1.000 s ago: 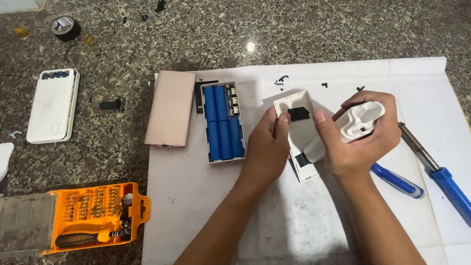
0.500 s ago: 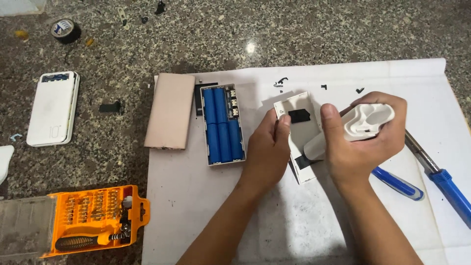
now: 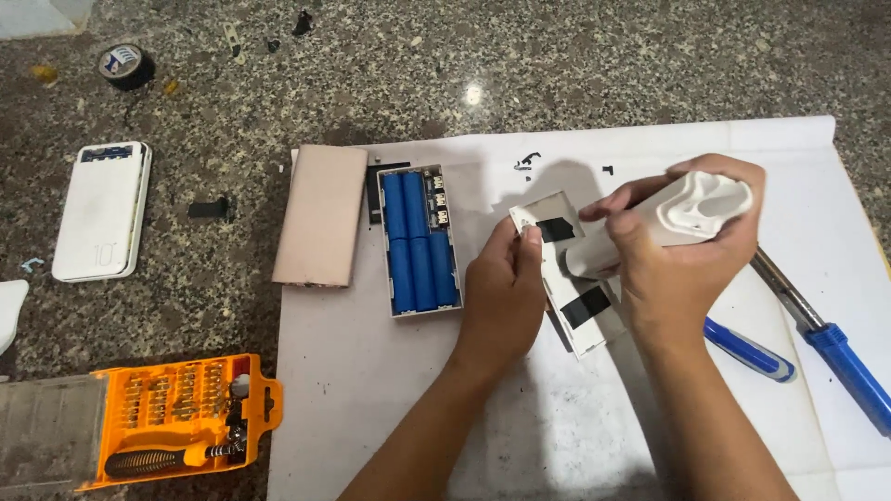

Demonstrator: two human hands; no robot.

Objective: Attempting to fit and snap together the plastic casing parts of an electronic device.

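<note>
**White casing held apart over the paper sheet**

The right hand is closed around a white plastic shell, lifted and tilted so its hollow end faces up. Just below and to the left of that hand, a white inner block with two black tape patches lies on the white paper sheet; the left hand rests on it, fingers curled, thumb and fingertip pinching its upper corner.

Left of the left hand sits an open tray of blue battery cells, and just beyond it a pinkish flat cover. To the right of the right hand lie two blue-handled screwdrivers. Well off to the left, on the speckled stone worktop, are a white power bank, an orange bit set and a roll of black tape.
</note>
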